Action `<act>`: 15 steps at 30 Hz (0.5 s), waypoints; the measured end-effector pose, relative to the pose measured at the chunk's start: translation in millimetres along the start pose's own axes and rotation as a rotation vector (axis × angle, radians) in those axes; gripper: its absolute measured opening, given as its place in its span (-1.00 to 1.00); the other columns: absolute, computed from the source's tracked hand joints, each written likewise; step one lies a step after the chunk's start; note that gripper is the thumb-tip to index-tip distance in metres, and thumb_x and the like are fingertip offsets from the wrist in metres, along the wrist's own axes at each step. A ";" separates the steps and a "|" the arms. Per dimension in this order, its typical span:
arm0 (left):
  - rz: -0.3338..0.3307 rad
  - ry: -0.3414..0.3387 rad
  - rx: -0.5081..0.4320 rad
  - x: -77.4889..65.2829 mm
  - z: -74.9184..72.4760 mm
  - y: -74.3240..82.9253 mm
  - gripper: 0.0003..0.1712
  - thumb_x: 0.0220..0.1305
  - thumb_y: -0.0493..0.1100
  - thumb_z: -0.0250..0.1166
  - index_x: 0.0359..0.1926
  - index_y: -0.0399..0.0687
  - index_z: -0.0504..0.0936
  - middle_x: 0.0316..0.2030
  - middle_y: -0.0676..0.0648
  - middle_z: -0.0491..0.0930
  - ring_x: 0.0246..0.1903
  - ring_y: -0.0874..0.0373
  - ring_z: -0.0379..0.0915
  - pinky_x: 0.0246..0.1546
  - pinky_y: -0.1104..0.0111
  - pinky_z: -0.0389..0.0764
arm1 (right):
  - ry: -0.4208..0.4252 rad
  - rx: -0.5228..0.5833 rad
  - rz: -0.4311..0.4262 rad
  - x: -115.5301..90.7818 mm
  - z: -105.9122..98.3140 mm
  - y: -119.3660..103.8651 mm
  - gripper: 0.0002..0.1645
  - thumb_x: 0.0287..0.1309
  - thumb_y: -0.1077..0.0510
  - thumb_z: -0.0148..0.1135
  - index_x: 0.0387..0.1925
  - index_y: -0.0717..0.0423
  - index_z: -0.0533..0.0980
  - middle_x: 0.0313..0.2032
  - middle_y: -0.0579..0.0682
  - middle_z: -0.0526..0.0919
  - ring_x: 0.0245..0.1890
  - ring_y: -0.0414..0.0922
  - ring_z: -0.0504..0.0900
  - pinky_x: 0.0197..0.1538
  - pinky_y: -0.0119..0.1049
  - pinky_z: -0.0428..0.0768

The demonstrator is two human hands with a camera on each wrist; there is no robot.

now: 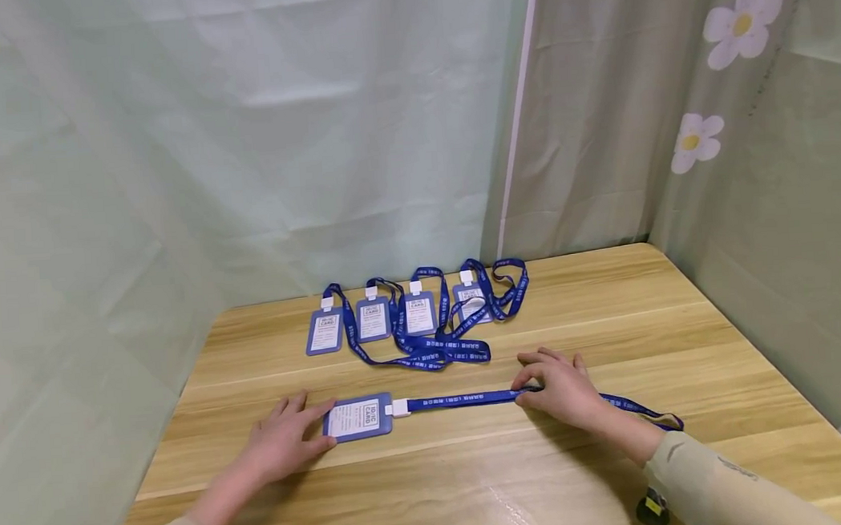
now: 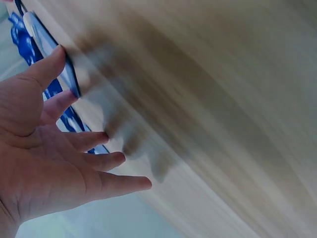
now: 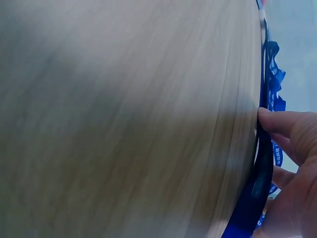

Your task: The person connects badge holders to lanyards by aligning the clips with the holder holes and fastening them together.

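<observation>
A blue-framed ID card holder (image 1: 389, 425) lies sideways on the table, its white clip (image 1: 400, 408) pointing right. My left hand (image 1: 284, 441) holds its left end, with thumb and index finger at the two corners; the other fingers spread over the wood in the left wrist view. From the clip a blue lanyard (image 1: 465, 400) with white print runs straight to the right. My right hand (image 1: 561, 389) pinches it between thumb and index finger. Past that hand the lanyard's loose end (image 1: 642, 409) trails over the table. The right wrist view shows the dark blue strap (image 3: 255, 193) passing under the fingertips.
Several similar card holders (image 1: 323, 331) stand in a row along the back of the wooden table (image 1: 434, 486), their blue lanyards (image 1: 426, 360) bunched in front and to the right. A curtain (image 1: 355, 138) hangs behind. Beside my right sleeve is a small black object (image 1: 652, 511) with a yellow mark.
</observation>
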State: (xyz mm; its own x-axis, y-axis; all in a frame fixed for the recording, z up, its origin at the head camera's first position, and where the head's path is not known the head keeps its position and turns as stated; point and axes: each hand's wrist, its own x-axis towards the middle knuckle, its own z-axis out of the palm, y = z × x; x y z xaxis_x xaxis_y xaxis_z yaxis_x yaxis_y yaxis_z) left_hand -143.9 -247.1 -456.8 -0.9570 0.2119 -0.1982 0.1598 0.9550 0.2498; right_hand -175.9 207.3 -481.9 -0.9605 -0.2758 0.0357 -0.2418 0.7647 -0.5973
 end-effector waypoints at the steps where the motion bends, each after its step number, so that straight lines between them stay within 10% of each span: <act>1: -0.012 -0.002 0.002 -1.3 -1.7 -4.4 -0.24 0.30 0.22 0.38 0.45 0.11 0.48 0.43 -0.54 0.16 0.35 -0.68 0.01 0.08 -0.65 0.09 | 0.001 0.001 -0.004 0.0 -0.1 0.9 -0.83 0.09 0.07 0.55 -0.36 -0.33 0.71 0.37 0.05 0.50 0.49 0.26 0.17 0.33 0.60 -0.31; 15: -0.052 -0.003 -0.013 -17.4 -21.5 -57.6 -0.18 0.30 0.14 0.41 0.42 -0.23 0.44 0.32 -0.72 0.16 0.26 -0.70 0.14 0.09 -0.48 0.33 | -0.008 -0.004 -0.063 -4.0 -5.6 8.9 -0.79 0.17 0.16 0.48 -0.19 -0.23 0.77 0.37 0.14 0.48 0.47 0.30 0.18 0.33 0.59 -0.23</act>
State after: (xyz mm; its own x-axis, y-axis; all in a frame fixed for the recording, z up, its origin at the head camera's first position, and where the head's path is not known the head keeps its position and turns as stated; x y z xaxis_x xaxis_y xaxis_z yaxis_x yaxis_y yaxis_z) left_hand -141.7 -310.2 -447.3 -0.9631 0.1632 -0.2141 0.1071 0.9619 0.2516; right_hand -175.0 218.5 -482.8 -0.9423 -0.3281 0.0663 -0.3021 0.7480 -0.5909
